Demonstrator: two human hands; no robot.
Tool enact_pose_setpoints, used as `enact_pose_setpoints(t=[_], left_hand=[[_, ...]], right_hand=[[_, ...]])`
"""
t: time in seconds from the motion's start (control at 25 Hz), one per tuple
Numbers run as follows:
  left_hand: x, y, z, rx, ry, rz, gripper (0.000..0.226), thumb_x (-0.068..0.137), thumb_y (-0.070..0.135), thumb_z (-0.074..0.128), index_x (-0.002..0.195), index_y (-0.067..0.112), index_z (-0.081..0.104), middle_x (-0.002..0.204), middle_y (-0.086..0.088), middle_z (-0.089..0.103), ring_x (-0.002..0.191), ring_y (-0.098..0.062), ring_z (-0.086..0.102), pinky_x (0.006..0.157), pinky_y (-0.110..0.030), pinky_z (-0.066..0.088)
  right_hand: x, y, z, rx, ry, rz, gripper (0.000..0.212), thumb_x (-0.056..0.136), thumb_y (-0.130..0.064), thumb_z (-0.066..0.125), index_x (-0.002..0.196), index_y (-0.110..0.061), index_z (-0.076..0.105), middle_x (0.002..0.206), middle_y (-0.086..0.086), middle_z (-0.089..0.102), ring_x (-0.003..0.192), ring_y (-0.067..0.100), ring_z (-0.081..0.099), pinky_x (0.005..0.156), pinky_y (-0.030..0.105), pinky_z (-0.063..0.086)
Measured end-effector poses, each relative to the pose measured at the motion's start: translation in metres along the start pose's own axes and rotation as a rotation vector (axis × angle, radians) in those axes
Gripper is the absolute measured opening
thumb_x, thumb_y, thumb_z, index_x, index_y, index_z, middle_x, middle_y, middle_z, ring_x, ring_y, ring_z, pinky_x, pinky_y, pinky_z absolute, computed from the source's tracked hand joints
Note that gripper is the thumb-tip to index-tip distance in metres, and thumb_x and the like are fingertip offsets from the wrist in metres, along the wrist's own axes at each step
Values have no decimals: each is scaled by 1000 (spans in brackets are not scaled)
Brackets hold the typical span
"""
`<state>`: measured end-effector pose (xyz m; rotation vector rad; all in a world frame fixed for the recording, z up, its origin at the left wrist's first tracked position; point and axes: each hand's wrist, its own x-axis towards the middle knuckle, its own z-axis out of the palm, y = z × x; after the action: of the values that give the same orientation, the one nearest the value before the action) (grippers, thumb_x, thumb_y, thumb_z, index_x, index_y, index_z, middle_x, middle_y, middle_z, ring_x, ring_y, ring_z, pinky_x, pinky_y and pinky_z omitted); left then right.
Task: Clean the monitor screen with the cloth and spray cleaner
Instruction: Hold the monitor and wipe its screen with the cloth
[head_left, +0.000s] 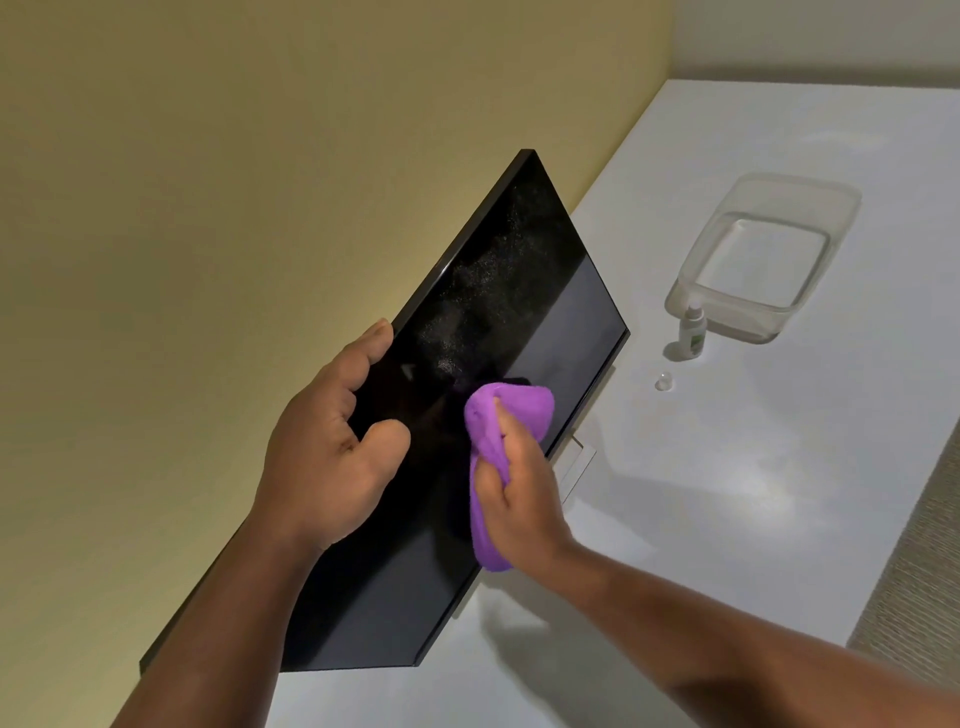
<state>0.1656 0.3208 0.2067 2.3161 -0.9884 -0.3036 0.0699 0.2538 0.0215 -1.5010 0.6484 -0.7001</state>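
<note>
Left hand (332, 441) grips the upper edge of the black monitor (519, 291) at frame centre, steadying it. Right hand (519, 483) is closed around a bunched purple cloth (498, 415), pressed against the screen's lower middle. Fine spray mist speckles the glass above the cloth. Wiping appears under way; next, the cloth likely needs to sweep up through that mist. At right, the small spray bottle (692, 332) stands on the white desk (727, 493), touching a clear tub (769, 260), cap (663, 382) off nearby.

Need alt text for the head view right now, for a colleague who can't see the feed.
A right hand presses a bunched purple cloth against a dark monitor screen speckled with spray mist, while the left hand steadies the monitor's top edge. On the white desk beyond stand a small spray bottle, its loose cap and a clear plastic tub.
</note>
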Motion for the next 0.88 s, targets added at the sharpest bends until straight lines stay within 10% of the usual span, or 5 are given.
enact_pose_setpoints(t=[0.16, 0.32, 0.44, 0.72, 0.88], left_hand=[[1, 1, 0, 4, 9, 1, 83, 69, 19, 51, 151, 30, 48, 155, 20, 46, 143, 4, 41, 120, -30, 36], [1, 1, 0, -13, 9, 9, 82, 70, 18, 50, 151, 27, 49, 155, 18, 46, 143, 6, 40, 121, -30, 34], [0, 1, 0, -17, 6, 10, 82, 70, 19, 51, 151, 28, 49, 155, 18, 47, 143, 1, 43, 120, -34, 37], [1, 1, -1, -64, -28, 14, 93, 60, 44, 45, 152, 26, 48, 154, 20, 47, 141, 13, 37, 112, -8, 30], [5, 0, -2, -95, -39, 25, 90, 61, 41, 46, 150, 27, 50, 151, 18, 52, 142, 3, 43, 121, -35, 35]], right_hand=[[24, -18, 5, 20, 120, 12, 64, 94, -10, 52, 156, -14, 36, 135, -15, 51, 116, -10, 46, 96, -3, 28], [-2, -15, 9, -49, -139, -177, 70, 90, -10, 52, 157, -21, 34, 101, 2, 58, 87, 16, 56, 81, 35, 52], [7, -8, -6, -50, -16, -103, 67, 90, 1, 55, 154, -9, 40, 109, 12, 61, 98, 19, 56, 91, 20, 46], [8, -48, 17, -124, -117, -295, 75, 91, -24, 46, 161, -21, 19, 101, 4, 52, 85, 26, 55, 72, 49, 56], [21, -69, 25, -10, -96, -189, 75, 97, -32, 44, 162, -31, 7, 112, 2, 53, 95, 22, 59, 80, 48, 56]])
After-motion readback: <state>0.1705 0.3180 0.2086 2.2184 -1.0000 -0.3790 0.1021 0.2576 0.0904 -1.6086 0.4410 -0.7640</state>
